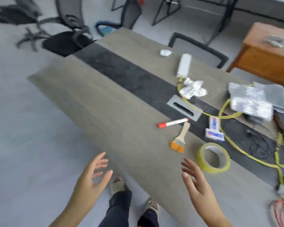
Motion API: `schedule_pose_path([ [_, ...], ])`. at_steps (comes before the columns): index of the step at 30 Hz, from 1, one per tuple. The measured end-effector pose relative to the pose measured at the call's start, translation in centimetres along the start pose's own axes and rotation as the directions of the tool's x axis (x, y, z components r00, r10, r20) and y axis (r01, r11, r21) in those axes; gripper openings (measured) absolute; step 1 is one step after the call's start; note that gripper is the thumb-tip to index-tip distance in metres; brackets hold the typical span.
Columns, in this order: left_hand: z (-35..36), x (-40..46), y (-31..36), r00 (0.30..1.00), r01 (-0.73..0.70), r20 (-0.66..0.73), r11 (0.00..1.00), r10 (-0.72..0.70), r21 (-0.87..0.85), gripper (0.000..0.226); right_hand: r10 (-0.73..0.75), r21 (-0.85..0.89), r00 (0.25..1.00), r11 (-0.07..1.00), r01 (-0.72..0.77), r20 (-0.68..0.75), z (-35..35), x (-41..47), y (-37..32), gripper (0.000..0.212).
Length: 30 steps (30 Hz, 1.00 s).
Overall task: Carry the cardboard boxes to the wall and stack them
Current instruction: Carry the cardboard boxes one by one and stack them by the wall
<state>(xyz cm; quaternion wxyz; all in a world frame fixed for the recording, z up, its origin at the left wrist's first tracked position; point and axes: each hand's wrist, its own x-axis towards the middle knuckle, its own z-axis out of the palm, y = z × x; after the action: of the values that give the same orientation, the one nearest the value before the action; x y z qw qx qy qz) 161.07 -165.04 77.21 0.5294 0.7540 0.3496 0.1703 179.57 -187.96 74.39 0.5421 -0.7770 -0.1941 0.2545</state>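
Bare of any load, the left hand [92, 176] and the right hand [196, 181] hover palms inward at the near edge of the desk [97, 102], fingers [188, 167] spread wide and holding nothing. No cardboard boxes show anywhere in view, so the step in hand is likely finding one; turning toward it squarely and taking it low on both sides would serve best. Farther along the desk lie a tape roll [203, 157], a brush [179, 138] and a red-capped marker [172, 123]. How the boxes look cannot be told.
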Motion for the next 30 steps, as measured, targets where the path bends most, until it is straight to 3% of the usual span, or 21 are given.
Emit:
schedule_pose_path([
  [4,-4.3,-6.5,-1.6,0.957,0.088,-0.275,0.996,-0.09,-0.019,0.047,-0.071,-0.02,0.976,0.997,0.077,0.204,3.8,0.7,-1.5,0.042],
  [7,-7.1,-11.2,-2.6,0.887,0.154,-0.429,0.985,-0.17,-0.072,0.053,-0.128,-0.025,0.933,0.989,0.144,0.336,7.5,0.6,-3.3,0.031],
  [10,-9.3,-15.6,-4.0,0.804,0.187,-0.547,0.973,-0.232,-0.138,0.052,-0.171,-0.016,0.879,0.98,0.199,0.445,11.6,-0.3,-5.1,0.04],
  [12,-10.6,-18.4,-5.2,0.759,0.193,-0.591,0.961,-0.275,-0.2,0.052,-0.199,-0.01,0.843,0.972,0.235,0.501,14.5,-1.5,-6.1,0.041],
  [14,-12.3,-21.0,-6.0,0.721,0.196,-0.623,0.952,-0.304,-0.237,0.055,-0.196,-0.017,0.817,0.97,0.243,0.542,17.6,-3.3,-7.3,0.03],
  [19,-18.9,-27.9,-8.4,0.624,0.202,-0.708,0.943,-0.331,-0.262,0.066,-0.193,0.049,0.76,0.977,0.208,0.62,26.3,-9.2,-9.5,0.06],
  [22,-23.1,-31.7,-10.2,0.56,0.201,-0.757,0.942,-0.335,-0.268,0.067,-0.173,0.058,0.733,0.982,0.18,0.657,31.6,-12.8,-10.7,0.041],
  [30,-30.9,-36.6,-13.5,0.471,0.191,-0.798,0.927,-0.375,-0.323,0.047,-0.146,-0.005,0.653,0.975,0.224,0.743,41.2,-17.9,-13.1,0.045],
])
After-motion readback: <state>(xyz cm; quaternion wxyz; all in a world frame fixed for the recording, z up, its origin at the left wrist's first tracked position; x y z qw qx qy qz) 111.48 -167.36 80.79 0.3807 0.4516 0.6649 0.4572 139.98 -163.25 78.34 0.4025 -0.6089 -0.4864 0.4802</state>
